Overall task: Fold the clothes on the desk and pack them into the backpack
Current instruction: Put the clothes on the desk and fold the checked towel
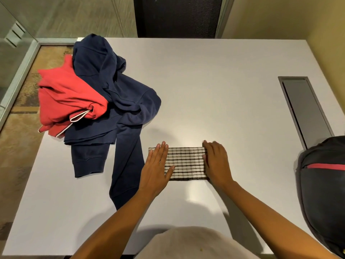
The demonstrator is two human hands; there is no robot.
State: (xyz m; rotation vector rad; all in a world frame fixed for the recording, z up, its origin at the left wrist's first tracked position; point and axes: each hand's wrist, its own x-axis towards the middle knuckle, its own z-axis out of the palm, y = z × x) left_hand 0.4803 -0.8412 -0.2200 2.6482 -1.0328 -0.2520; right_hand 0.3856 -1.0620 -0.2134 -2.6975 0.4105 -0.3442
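On the grey desk (205,90), the folded cloth (186,163) lies near centre; left hand (156,165) and right hand (216,161) press it flat-fingered, gripping nothing. Folding seems done; next, lift it right into the backpack (324,193).

This looks like an office or small meeting booth. A pale grey laminate desk (214,90) has a long dark grey recessed cable hatch (306,109) set along its right edge. Left of the desk stands a glass partition (11,43) in a metal frame (20,71), above brown patterned carpet (24,101); plain beige walls (270,15) enclose the far-right corner
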